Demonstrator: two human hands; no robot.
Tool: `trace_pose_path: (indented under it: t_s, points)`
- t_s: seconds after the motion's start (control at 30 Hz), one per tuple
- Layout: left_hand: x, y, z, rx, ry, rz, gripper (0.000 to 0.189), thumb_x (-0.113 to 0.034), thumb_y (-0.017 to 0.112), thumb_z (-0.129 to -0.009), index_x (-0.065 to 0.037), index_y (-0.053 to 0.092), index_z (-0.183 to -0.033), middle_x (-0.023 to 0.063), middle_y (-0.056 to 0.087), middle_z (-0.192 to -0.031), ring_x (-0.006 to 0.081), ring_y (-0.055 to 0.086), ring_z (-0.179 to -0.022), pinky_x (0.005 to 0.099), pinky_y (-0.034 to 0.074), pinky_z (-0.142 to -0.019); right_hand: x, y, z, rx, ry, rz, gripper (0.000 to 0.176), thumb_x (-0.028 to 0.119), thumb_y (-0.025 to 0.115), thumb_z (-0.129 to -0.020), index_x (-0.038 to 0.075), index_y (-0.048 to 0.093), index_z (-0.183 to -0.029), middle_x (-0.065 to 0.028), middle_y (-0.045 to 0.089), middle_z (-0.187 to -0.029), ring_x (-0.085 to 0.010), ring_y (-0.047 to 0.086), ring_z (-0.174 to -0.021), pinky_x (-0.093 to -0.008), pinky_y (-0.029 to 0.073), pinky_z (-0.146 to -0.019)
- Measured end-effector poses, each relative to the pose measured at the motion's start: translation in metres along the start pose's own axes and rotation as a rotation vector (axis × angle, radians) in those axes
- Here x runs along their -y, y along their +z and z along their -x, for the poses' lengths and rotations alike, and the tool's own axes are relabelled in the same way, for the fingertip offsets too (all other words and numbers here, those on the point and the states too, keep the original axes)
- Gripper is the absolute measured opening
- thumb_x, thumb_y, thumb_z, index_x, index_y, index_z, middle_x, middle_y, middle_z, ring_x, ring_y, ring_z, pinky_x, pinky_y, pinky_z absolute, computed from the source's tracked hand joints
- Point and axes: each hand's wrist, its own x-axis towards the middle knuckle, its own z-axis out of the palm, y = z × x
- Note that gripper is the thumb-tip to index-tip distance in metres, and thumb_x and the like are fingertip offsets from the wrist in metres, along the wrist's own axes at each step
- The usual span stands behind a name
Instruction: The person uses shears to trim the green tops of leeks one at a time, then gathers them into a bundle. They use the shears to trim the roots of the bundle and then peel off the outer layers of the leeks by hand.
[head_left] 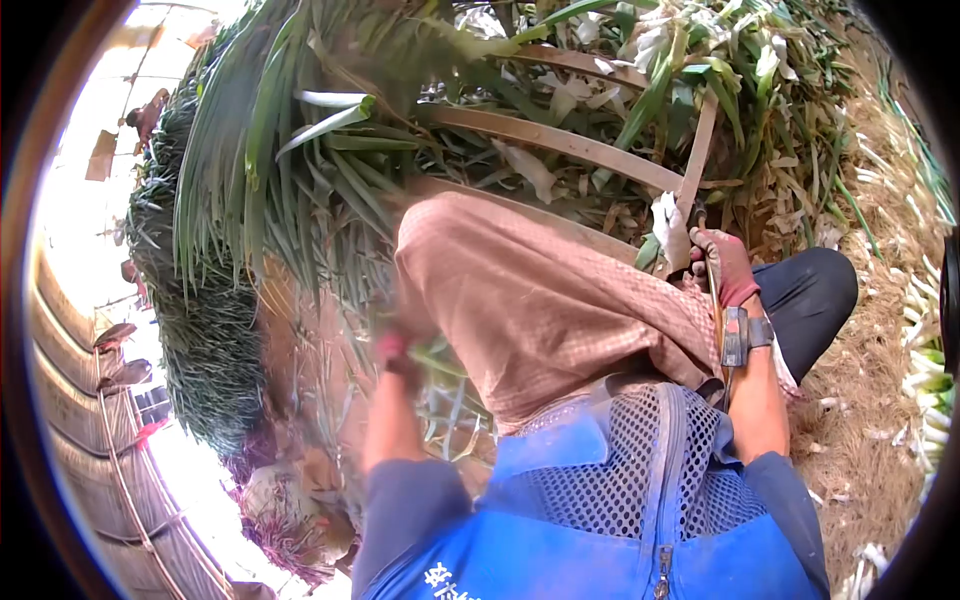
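Observation:
My right hand [728,262], in a reddish work glove, is closed around a thin nozzle [699,213] that points up past my fingers. A narrow hose [716,305] runs down from it along my wrist. Right beside these fingers is a white scrap of leaf [670,230]. My left hand [404,325] is smeared by motion beside my covered knee, so its fingers cannot be made out. Close to it hang long green onion leaves [350,200] from a large bundle. A pinkish checked cloth [520,290] covers my lap.
Flat curved bars [560,140] cross in front of me, with peeled leaves [750,110] heaped around them. Stacked green onions [210,340] stand at left. Root trimmings [850,400] cover the ground at right, beside a row of white onion stalks [928,385].

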Motion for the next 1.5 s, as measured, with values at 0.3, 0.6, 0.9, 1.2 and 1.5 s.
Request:
trace_pose_path:
  t_s: [0.3,0.6,0.9,1.2,1.5]
  points:
    - [-0.1,0.0,0.019,-0.139,0.054,0.426,0.047,-0.049,0.071,-0.095,-0.006,0.081,-0.11,0.0161,0.079,-0.11,0.0347,0.075,-0.098,0.0502,0.059,-0.089,0.064,0.0,0.067,-0.041,-0.283,-0.285,0.028,0.021,0.061,-0.107,0.001,0.068,-0.126,0.002,0.055,-0.076,-0.0073,0.049,-0.054,-0.023,0.041,-0.049]
    - [-0.434,-0.363,-0.031,-0.14,0.168,1.197,0.037,-0.019,0.064,-0.108,0.002,0.069,-0.138,0.0065,0.075,-0.112,0.0155,0.072,-0.097,0.0297,0.059,-0.085,0.054,0.005,0.179,0.251,-0.564,-0.06,0.039,0.014,0.058,-0.107,-0.008,0.06,-0.14,-0.0008,0.064,-0.085,-0.0069,0.058,-0.067,-0.0233,0.05,-0.058]
    - [-0.598,-0.209,-0.047,0.957,-0.059,1.826,0.02,-0.013,0.062,-0.106,-0.003,0.066,-0.124,0.0106,0.072,-0.107,0.0236,0.076,-0.092,0.0413,0.065,-0.08,0.037,0.021,0.177,0.094,-0.664,0.983,0.08,0.041,0.08,-0.089,-0.003,0.055,-0.15,-0.0247,0.069,-0.123,-0.0412,0.068,-0.111,-0.0511,0.055,-0.097]
    - [-0.645,-0.213,-0.024,0.738,0.155,1.482,0.018,-0.015,0.074,-0.102,0.0,0.072,-0.111,0.0044,0.073,-0.097,0.0134,0.071,-0.087,0.0302,0.059,-0.077,0.064,0.025,0.104,-0.542,-0.751,1.155,0.094,0.058,0.084,-0.082,0.001,0.053,-0.149,-0.019,0.057,-0.124,-0.039,0.054,-0.118,-0.0522,0.045,-0.101]
    - [-0.615,-0.222,-0.062,0.682,0.417,1.053,0.062,-0.026,0.076,-0.102,-0.002,0.056,-0.156,0.0154,0.076,-0.129,0.0175,0.072,-0.111,0.0338,0.059,-0.096,0.062,0.012,0.035,-0.174,-0.558,0.414,0.04,0.006,0.069,-0.093,0.0,0.065,-0.132,-0.0004,0.067,-0.092,-0.0116,0.06,-0.078,-0.031,0.052,-0.07]
